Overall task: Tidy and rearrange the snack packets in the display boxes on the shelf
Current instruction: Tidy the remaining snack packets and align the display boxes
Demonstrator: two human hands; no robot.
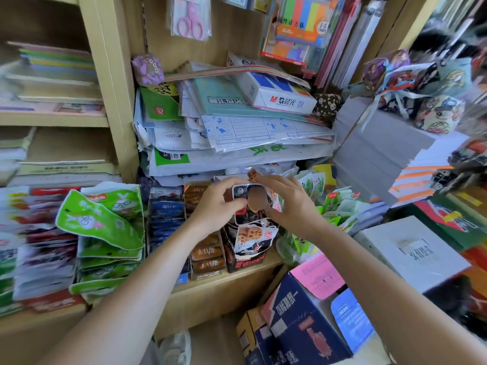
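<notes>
A black display box (246,259) stands on the wooden shelf (224,283), with black-and-white snack packets upright in it. My left hand (216,206) and my right hand (287,204) both grip a small bunch of those snack packets (251,200) just above the box's back end. To the left stand an orange-brown display box (208,256) and a blue display box (166,214), each with a row of packets. Loose green packets (334,204) lie to the right of my right hand.
Green rabbit-print packets (105,219) and red-white packets (39,246) are stacked at the left. A tall heap of paper and plastic sleeves (237,133) hangs over the boxes. Below right stand an open dark blue carton (303,320) and a white box (413,254).
</notes>
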